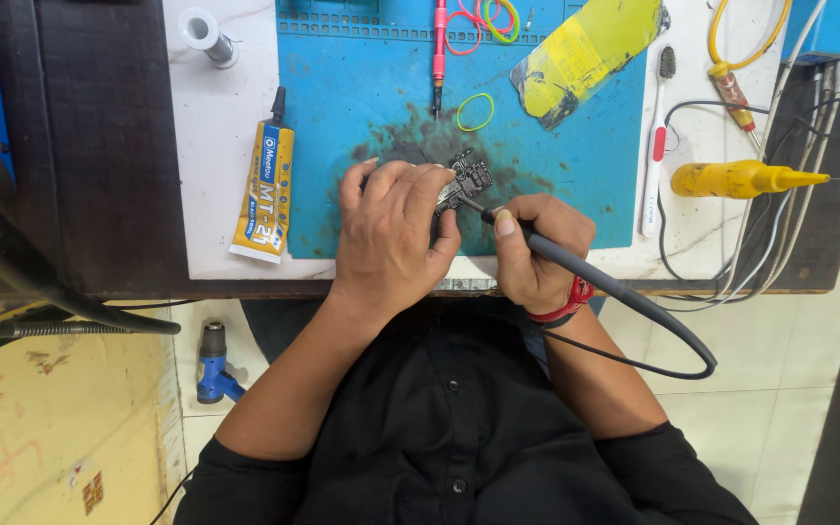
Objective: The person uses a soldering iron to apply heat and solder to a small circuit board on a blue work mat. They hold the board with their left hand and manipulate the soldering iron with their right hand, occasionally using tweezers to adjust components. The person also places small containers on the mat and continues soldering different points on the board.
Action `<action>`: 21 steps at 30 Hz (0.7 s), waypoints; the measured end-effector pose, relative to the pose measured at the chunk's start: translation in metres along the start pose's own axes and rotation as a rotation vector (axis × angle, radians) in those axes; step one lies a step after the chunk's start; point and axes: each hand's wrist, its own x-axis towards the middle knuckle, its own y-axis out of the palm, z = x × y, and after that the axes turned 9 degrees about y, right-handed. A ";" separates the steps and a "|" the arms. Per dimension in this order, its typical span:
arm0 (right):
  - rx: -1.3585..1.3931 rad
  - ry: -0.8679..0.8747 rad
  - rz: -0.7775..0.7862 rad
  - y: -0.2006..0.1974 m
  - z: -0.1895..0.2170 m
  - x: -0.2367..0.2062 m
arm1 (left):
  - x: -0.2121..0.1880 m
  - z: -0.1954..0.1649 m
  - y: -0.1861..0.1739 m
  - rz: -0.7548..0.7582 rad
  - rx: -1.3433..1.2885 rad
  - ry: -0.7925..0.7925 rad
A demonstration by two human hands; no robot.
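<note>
My left hand (pixel 391 233) grips a small dark circuit board (pixel 469 180) over the stained blue work mat (pixel 362 78). My right hand (pixel 537 248) holds a slim black soldering iron (pixel 576 267) like a pen, its tip touching the board's lower edge. The iron's black cable (pixel 673 360) loops back past my right wrist, which wears a red band. Most of the board is hidden under my left fingers.
A yellow glue tube (pixel 266 190) lies left of the mat, a solder spool (pixel 204 31) behind it. On the right lie a white toothbrush (pixel 656 146), a yellow nozzle bottle (pixel 741 178) and several cables. A yellow card (pixel 585 53), rubber bands and a red tool (pixel 438 49) rest on the mat.
</note>
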 end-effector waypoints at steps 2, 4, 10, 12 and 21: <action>0.004 0.006 0.003 0.000 0.000 0.000 | 0.000 0.000 0.000 -0.003 -0.001 0.002; 0.005 -0.007 0.005 0.000 0.000 0.000 | 0.000 0.000 0.000 -0.008 0.001 0.009; 0.010 -0.001 -0.002 0.001 0.000 0.000 | 0.001 0.000 0.000 -0.007 0.004 0.004; 0.012 -0.005 0.000 0.000 0.000 0.000 | 0.001 0.000 -0.001 -0.002 0.001 0.005; 0.006 -0.017 -0.005 0.001 0.001 0.001 | 0.001 0.000 -0.001 0.006 0.004 -0.003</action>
